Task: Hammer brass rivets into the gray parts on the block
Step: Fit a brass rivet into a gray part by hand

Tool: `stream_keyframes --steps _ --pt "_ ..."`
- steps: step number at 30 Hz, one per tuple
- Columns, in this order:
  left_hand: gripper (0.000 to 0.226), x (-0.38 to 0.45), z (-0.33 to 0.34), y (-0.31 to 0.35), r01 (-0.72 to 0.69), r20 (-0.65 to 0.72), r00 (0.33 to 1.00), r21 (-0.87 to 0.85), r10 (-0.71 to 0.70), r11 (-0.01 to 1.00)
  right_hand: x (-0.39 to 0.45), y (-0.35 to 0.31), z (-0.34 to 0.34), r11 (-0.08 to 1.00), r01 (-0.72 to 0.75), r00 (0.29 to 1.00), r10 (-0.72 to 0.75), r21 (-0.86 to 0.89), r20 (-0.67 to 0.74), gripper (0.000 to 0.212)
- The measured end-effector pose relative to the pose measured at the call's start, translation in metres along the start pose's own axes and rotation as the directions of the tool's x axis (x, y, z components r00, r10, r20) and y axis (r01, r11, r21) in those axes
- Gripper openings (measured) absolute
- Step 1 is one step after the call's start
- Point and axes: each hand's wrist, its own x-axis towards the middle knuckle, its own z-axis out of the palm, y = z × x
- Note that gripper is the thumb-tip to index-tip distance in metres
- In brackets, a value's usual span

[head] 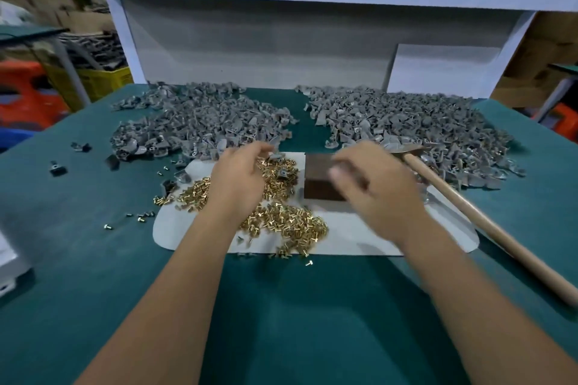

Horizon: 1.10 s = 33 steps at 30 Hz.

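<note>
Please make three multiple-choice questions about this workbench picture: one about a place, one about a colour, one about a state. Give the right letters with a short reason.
1. Where does the hammer lie?
A. right of the block
B. on the shelf
C. left of the rivets

2. What colour is the table cover?
A. red
B. teal green
C. white

3. What is the hammer's state?
A. swung by the right hand
B. held by the left hand
C. lying unheld

Answers: 1 A, its handle runs right of the block. 2 B, the cloth is teal green. 3 C, neither the left hand nor the right hand grips it.
</note>
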Motion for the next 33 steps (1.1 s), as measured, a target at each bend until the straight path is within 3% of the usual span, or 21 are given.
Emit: stream_keyframes --steps 2,4,7,13,16,19,22,25,33 --pt "0.060 0.000 0.004 0.000 -0.035 0.049 0.998 0.079 0.031 0.996 -0.002 -0.022 0.015 0.991 0.119 0.967 -0.129 0.056 0.218 0.048" --pt "0.054 -0.001 0.009 -0.001 -0.149 0.182 0.978 0.244 0.106 0.958 -0.003 -0.033 0.032 0.971 0.237 0.903 -0.213 -0.021 0.374 0.053" --pt "0.045 0.001 0.014 -0.006 -0.216 0.290 0.952 0.396 0.101 0.893 -0.007 -0.031 0.053 0.949 0.278 0.886 -0.194 -0.149 0.421 0.043" --pt "0.024 0.006 0.014 -0.007 -0.063 0.026 0.998 0.219 0.058 0.974 0.008 -0.035 0.075 0.936 0.219 0.943 -0.131 -0.275 0.306 0.027" --pt "0.020 0.007 0.012 -0.006 -0.049 -0.060 0.996 0.159 0.059 0.986 0.011 -0.038 0.076 0.954 0.192 0.949 -0.120 -0.230 0.293 0.025" --pt "0.019 0.006 0.010 -0.001 0.000 -0.146 0.989 -0.018 -0.002 1.000 0.006 -0.033 0.061 0.973 0.181 0.935 -0.126 -0.141 0.333 0.032" --pt "0.021 0.006 0.008 0.006 0.011 -0.160 0.986 -0.270 -0.056 0.963 0.002 -0.029 0.053 0.984 0.153 0.905 -0.102 -0.092 0.413 0.032" --pt "0.031 0.011 0.012 0.021 0.019 -0.132 0.986 -0.504 -0.100 0.863 0.005 -0.033 0.053 0.992 0.114 0.904 -0.084 -0.048 0.419 0.022" --pt "0.019 0.027 0.039 0.035 0.075 -0.143 0.976 -0.477 -0.162 0.876 0.001 -0.023 0.052 0.953 0.291 0.915 -0.252 -0.087 0.314 0.003"
